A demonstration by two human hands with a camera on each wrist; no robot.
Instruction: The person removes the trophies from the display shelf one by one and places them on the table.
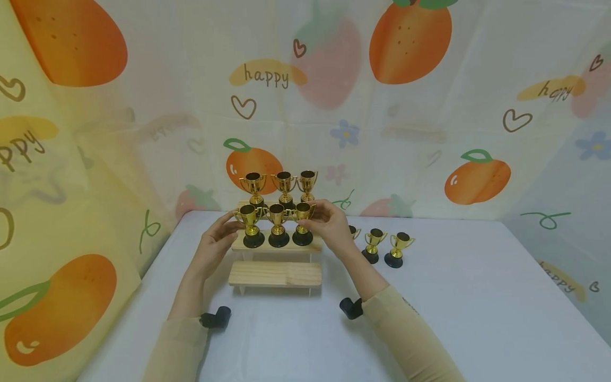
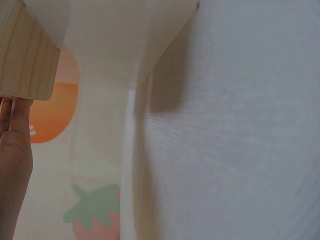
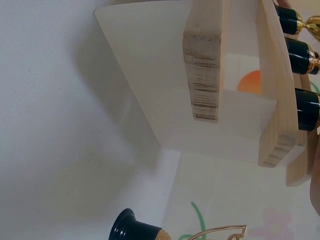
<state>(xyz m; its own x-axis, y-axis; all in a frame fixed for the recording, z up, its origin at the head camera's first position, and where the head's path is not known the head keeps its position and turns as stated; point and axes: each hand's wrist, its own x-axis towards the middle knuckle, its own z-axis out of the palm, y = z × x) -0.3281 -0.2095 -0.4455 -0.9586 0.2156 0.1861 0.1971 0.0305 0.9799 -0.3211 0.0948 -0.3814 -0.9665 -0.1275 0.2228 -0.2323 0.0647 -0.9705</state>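
Note:
My right hand (image 1: pixel 331 225) is at the right-hand gold trophy cup (image 1: pixel 303 223) on the middle step, its thumb in front of the cup and fingers behind, pinching it. My left hand (image 1: pixel 215 244) reaches to the left-hand trophy cup (image 1: pixel 251 225) of that row, fingertips close by its handle; in the left wrist view the extended fingers (image 2: pixel 19 117) meet the board's end (image 2: pixel 30 60). Between them stands another trophy cup (image 1: pixel 277 225). Three more form the top row, one being a trophy cup (image 1: pixel 284 185). All have black round bases.
The stepped wooden stand's lowest board (image 1: pixel 275 274) carries nothing. Right of the stand, on the white tabletop (image 1: pixel 453 307), stand three trophies, including a gold trophy (image 1: pixel 399 248); one is partly behind my right hand. A fruit-printed cloth (image 1: pixel 324 143) hangs behind.

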